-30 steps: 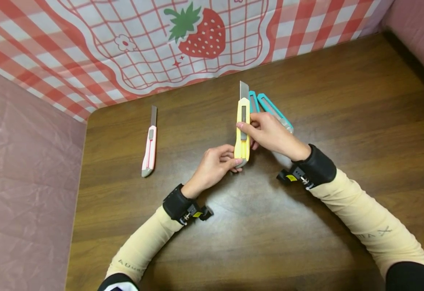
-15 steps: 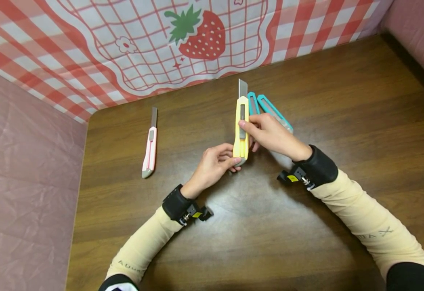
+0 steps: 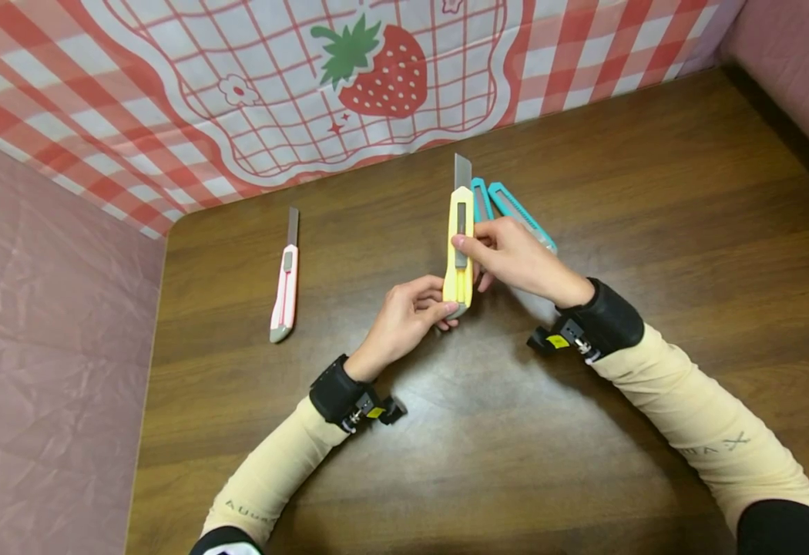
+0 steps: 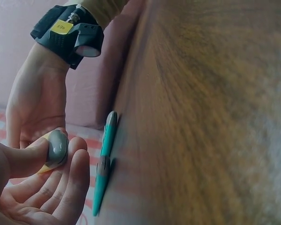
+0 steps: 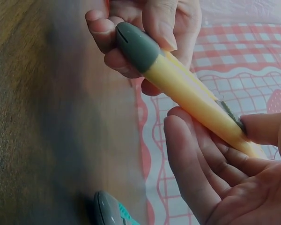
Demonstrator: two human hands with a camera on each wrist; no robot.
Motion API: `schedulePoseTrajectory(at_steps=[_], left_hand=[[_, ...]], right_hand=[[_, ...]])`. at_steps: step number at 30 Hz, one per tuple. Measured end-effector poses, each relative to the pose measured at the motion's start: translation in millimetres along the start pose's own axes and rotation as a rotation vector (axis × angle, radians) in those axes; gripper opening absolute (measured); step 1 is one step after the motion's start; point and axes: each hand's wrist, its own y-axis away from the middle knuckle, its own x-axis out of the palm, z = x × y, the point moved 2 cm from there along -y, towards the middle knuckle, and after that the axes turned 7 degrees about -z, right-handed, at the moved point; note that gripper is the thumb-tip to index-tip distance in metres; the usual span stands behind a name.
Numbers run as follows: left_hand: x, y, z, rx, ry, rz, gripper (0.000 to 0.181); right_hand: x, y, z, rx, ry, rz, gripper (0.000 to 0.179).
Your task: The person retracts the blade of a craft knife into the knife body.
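Barely anything shifts since the earlier frame: the left hand (image 3: 404,317) pinches the base, the right hand (image 3: 518,256) the body, of the yellow cutter (image 3: 461,264), blade (image 3: 463,171) already out toward 12 o'clock. The pink cutter (image 3: 284,289) lies extended at 9; 2 teal cutters (image 3: 522,216) rest near 1. Release apparently remains.

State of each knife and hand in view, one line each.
Yellow knife: blade out, held up in both hands.
Pink knife: blade out, lying on the table.
Left teal knife: on the table, partly hidden; no blade seen past its tip.
Right teal knife: on the table; no blade seen past its tip.
Left hand: pinching the yellow knife's grey end.
Right hand: gripping its body.
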Motion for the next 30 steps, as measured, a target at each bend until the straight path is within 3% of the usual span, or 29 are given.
schedulePoseTrajectory(at_steps=[11,30], left_hand=[[0.7,1.6,-2.9,-0.014,-0.009,0.014,0.018],[0.1,1.6,-5.0,-0.002,-0.012,0.010,0.019]], right_hand=[[1.5,0.8,3.3,-0.021,-0.018,-0.016,0.028],[6.4,1.7,2.4,0.015,-0.041,-0.076,0.029]])
